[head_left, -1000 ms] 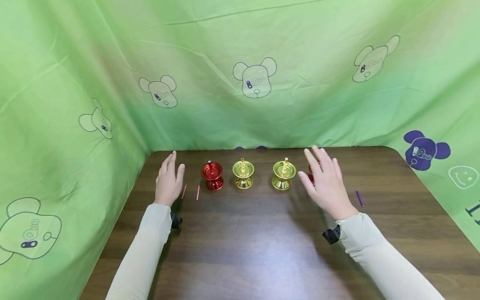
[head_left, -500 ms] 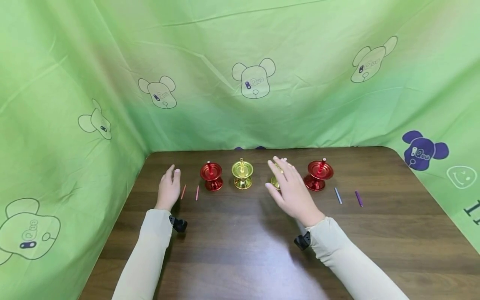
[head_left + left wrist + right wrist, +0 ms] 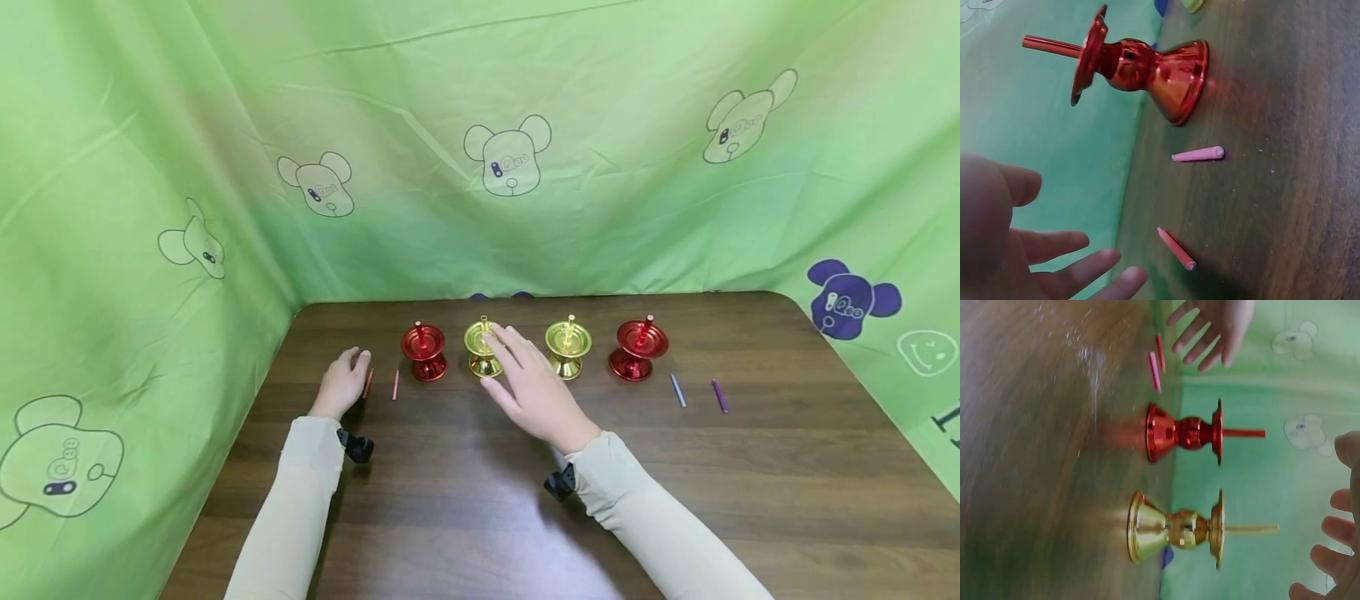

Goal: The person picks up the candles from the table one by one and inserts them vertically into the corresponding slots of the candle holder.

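My left hand (image 3: 342,385) hovers with parted fingers beside an orange candle-like stick (image 3: 1177,249), holding nothing. A pink stick (image 3: 1199,154) lies a little further right, near a red candle holder (image 3: 426,367). My right hand (image 3: 538,393) is spread and holds nothing. It is between two gold candle holders and partly covers both in the head view. The left gold holder (image 3: 1150,530) stands upright in the right wrist view; the right gold holder (image 3: 567,340) is behind that hand's knuckles. Thin upright tubes rise from the holders' dishes.
Another red candle holder (image 3: 632,365) stands at the right end of the row. Beyond it lie a blue stick (image 3: 678,390) and a purple stick (image 3: 719,395). A green printed cloth (image 3: 420,208) borders the wooden table (image 3: 450,517) at the back and sides.
My right hand has swept left along the row, from the right red holder to the gold ones, uncovering that red holder and the blue stick. My left hand has lowered towards the orange stick.
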Demonstrator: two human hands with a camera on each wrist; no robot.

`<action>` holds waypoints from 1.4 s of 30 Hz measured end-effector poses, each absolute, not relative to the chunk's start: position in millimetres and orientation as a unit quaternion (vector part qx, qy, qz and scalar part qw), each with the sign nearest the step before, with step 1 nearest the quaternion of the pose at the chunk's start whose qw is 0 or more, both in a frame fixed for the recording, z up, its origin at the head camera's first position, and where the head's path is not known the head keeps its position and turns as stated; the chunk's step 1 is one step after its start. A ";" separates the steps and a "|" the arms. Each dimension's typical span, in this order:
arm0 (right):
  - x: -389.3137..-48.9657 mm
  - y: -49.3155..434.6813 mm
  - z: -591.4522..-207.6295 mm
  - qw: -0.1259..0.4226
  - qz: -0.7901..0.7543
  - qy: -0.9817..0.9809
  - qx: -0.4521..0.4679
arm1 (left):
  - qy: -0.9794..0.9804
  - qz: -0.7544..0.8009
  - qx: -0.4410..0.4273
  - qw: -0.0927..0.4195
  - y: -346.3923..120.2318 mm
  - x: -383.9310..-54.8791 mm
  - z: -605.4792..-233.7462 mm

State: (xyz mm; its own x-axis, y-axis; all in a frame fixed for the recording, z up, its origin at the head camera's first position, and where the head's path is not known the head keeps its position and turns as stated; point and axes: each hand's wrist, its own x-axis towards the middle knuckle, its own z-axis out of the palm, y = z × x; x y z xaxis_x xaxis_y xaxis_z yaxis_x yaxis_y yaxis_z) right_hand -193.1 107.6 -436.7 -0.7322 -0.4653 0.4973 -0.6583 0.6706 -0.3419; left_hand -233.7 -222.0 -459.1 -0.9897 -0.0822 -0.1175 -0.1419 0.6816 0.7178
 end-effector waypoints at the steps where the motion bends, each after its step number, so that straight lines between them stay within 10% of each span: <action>1: -193.4 104.3 -436.9 0.184 0.254 -0.894 0.319 | 0.918 0.389 -0.061 0.040 -222.1 -233.5 -459.7; 42: -209.0 20.1 -445.6 0.037 0.182 -0.932 0.312 | 0.946 0.310 -0.071 0.066 -223.5 -249.7 -467.3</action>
